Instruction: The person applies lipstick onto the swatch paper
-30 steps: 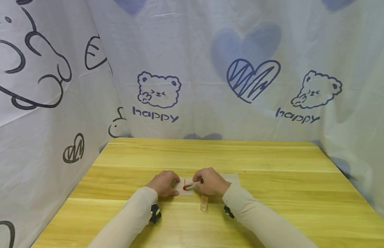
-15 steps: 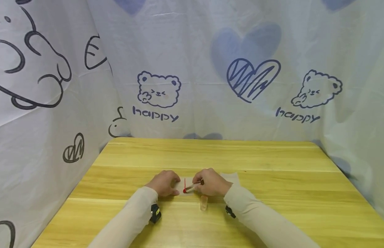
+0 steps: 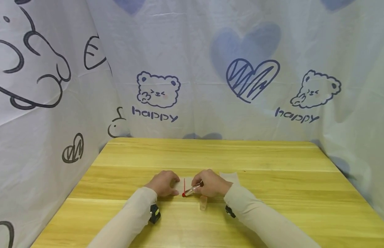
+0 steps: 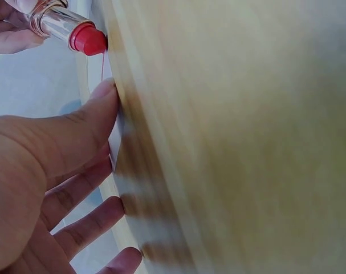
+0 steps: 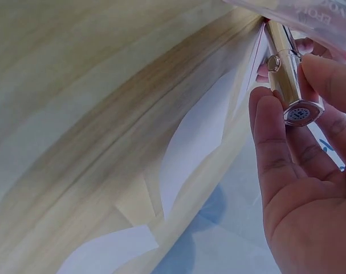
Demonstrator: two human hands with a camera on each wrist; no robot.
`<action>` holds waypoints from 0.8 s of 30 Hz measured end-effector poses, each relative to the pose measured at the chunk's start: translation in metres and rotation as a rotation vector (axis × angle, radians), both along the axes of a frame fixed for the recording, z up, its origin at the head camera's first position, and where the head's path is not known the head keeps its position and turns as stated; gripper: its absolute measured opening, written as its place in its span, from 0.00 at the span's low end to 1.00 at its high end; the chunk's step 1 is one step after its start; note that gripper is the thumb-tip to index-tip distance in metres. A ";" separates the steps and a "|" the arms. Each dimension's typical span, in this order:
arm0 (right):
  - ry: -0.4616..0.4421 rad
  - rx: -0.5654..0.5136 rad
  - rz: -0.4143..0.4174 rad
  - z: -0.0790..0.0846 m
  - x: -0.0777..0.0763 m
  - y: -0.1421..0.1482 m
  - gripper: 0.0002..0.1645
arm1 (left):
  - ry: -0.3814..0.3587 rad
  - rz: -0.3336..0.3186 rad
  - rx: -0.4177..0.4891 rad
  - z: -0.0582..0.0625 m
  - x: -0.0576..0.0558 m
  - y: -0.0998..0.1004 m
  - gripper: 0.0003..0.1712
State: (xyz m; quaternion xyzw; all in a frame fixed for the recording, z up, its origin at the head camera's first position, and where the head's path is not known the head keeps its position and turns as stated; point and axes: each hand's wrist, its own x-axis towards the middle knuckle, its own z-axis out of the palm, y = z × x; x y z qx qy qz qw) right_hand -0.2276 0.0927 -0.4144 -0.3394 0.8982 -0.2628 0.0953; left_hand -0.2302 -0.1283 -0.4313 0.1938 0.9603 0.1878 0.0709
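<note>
In the head view my right hand (image 3: 210, 182) grips a lipstick (image 3: 192, 189) in a shiny gold case. Its red tip (image 4: 92, 41), close up in the left wrist view, touches the sheet of white paper (image 3: 181, 187) at its near edge. A straight red line (image 3: 184, 184) runs on that paper up from the tip. The left hand (image 3: 164, 183) rests at the paper's left side, thumb and spread fingertips touching down. The right wrist view shows thumb and fingers around the lipstick's base (image 5: 298, 114).
A translucent pinkish cap (image 3: 203, 203) stands on the wooden table (image 3: 266, 210) in front of the right hand. Another white paper (image 3: 230, 177) lies behind the right wrist. A printed white curtain (image 3: 198, 103) hangs behind and beside the table.
The right hand's lipstick tip has moved down the paper towards the person, and the red line has grown longer. The left hand has stayed in place.
</note>
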 end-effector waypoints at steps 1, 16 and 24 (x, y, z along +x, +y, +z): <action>0.000 0.003 0.001 0.000 0.000 0.000 0.03 | 0.000 -0.001 0.001 0.000 0.000 0.000 0.23; 0.012 0.008 0.021 0.000 -0.002 0.001 0.04 | -0.014 -0.026 0.025 -0.004 -0.005 -0.001 0.22; 0.014 -0.011 0.022 0.005 -0.003 0.004 0.04 | -0.011 -0.040 0.022 -0.004 -0.007 -0.001 0.22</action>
